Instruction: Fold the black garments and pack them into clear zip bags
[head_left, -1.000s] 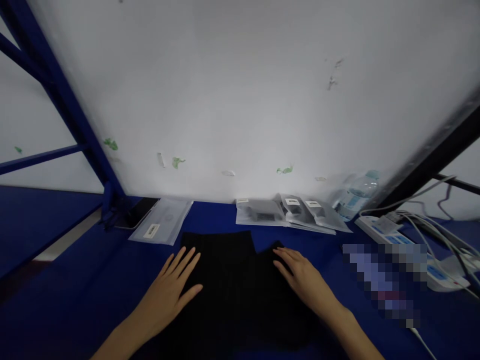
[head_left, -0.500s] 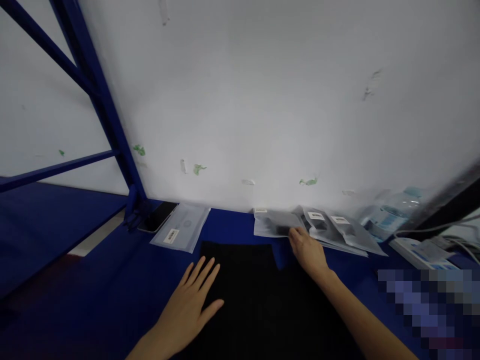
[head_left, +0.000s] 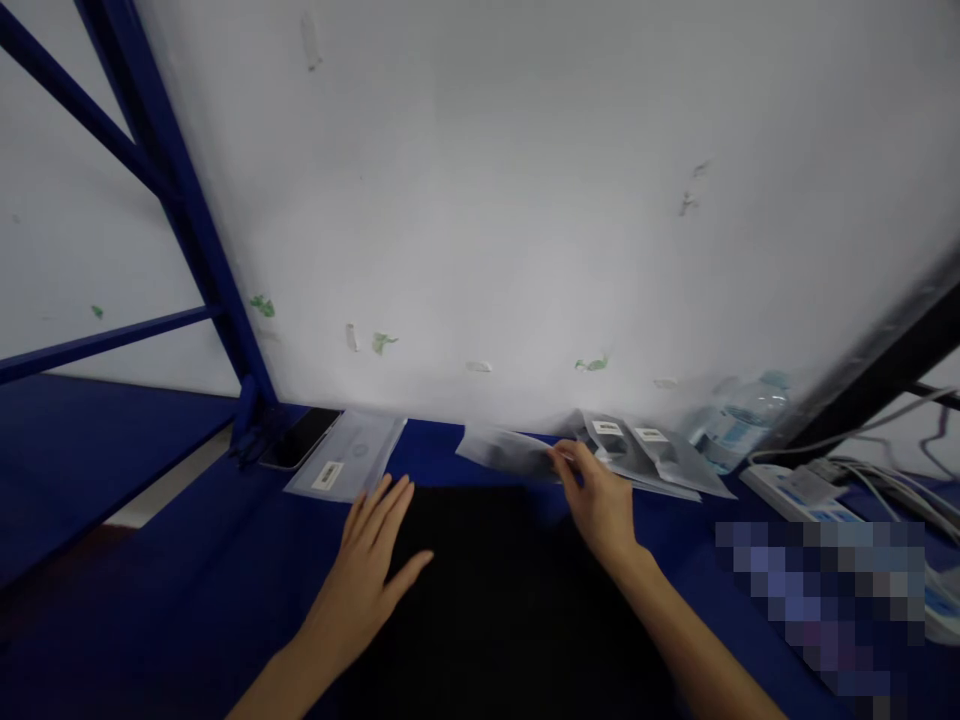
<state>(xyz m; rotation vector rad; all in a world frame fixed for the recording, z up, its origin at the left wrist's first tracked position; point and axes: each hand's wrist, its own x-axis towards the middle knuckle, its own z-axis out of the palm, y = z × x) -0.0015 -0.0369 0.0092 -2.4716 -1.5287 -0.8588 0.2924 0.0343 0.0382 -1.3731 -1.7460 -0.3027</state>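
My right hand [head_left: 598, 497] pinches the edge of a translucent plastic bag [head_left: 506, 450], which is tilted and a little blurred near the wall; something dark shows inside it. In front of me a black cloth [head_left: 480, 590] is spread on the blue table [head_left: 187, 560]. My left hand [head_left: 367, 560] lies with fingers stretched out along the left edge of the cloth. Beyond its fingertips lies a frosted bag [head_left: 367, 450] with a barcode label. Right of my right hand, labelled bags [head_left: 626, 455] with dark contents overlap one another.
A phone [head_left: 300, 438] lies at the back left by the blue metal frame [head_left: 195, 230]. At the back right are a clear plastic bottle [head_left: 739, 425], a power strip [head_left: 791, 495] and white cables. A white wall [head_left: 465, 220] closes off the back.
My right hand has lifted the near edge of the plastic bag, tilting it. The view has shifted slightly to the right. My left hand still lies flat on the cloth's edge.
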